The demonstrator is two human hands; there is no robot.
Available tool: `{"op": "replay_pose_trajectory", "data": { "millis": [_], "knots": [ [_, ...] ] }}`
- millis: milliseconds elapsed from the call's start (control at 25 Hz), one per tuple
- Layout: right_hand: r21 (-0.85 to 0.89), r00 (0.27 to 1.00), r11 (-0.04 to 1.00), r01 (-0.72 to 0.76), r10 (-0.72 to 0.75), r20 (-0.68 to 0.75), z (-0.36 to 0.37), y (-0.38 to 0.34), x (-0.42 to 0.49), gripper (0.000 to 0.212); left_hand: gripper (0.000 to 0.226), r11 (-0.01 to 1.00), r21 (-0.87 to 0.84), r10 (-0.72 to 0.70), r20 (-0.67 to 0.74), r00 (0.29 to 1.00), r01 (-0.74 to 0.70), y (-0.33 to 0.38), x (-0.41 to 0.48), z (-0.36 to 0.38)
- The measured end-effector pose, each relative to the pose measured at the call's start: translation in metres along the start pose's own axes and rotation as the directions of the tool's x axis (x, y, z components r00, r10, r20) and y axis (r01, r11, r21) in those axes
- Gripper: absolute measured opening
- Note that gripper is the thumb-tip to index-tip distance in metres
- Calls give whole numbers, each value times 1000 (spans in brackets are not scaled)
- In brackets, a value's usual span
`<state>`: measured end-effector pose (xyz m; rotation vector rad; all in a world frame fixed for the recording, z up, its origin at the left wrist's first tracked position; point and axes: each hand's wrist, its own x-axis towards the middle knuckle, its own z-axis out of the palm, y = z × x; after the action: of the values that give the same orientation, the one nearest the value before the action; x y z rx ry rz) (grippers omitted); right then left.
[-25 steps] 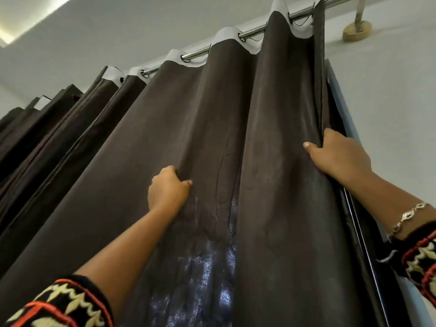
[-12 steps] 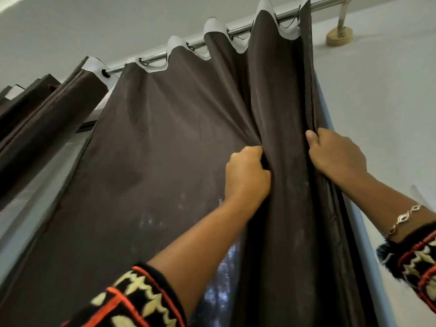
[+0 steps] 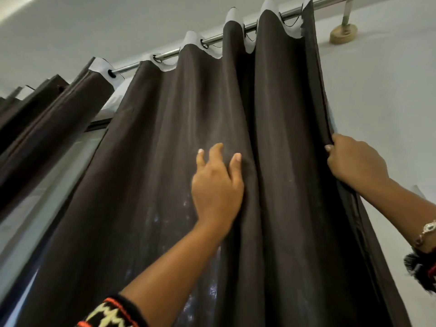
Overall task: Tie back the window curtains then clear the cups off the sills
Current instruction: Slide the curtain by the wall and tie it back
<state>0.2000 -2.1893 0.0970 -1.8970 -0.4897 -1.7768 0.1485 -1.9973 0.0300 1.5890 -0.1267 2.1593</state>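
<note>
Head view: the dark brown cloth curtain (image 3: 165, 161) hangs from a metal rod (image 3: 169, 54) above the grip. Right hand (image 3: 356, 161) pinches its edge; left hand (image 3: 217, 192) lies flat beside it (soft, floppy, likely light; grab bunched folds).

Looking up: pale wall (image 3: 377, 102) right, grey ceiling (image 3: 94, 24) above. Steel rod (image 3: 169, 53) along the top, fixed by a round bracket (image 3: 343, 33). Window (image 3: 47, 185) glass lower left.
</note>
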Motion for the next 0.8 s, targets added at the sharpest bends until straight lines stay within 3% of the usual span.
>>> {"op": "replay_pose_trajectory", "data": {
  "millis": [160, 320, 440, 560, 680, 800],
  "knots": [
    [23, 1000, 1000, 3, -3, 10, 6, -12, -3, 9, 59, 971, 119, -206, -27, 978, 208, -73, 23, -35],
    [31, 1000, 999, 23, -23, -14, 21, -28, -3, 13, 85, 861, 301, -421, -36, 907, 411, -130, 35, -65],
    [25, 1000, 1000, 12, -12, -18, 30, -40, -3, 18, 75, 791, 289, -557, -27, 830, 540, -156, 42, -80],
    [11, 999, 1000, 23, -23, -33, 36, -42, -4, 17, 44, 826, 193, -531, -45, 846, 529, -161, 42, -91],
    [39, 1000, 999, 14, -13, -24, 37, -44, -5, 11, 39, 902, 123, -420, 40, 907, 413, -147, 32, -86],
    [49, 999, 999, 6, -5, -34, 37, -42, -6, 21, 28, 947, 32, -319, 160, 934, 318, -107, 17, -60]
  ]
}}
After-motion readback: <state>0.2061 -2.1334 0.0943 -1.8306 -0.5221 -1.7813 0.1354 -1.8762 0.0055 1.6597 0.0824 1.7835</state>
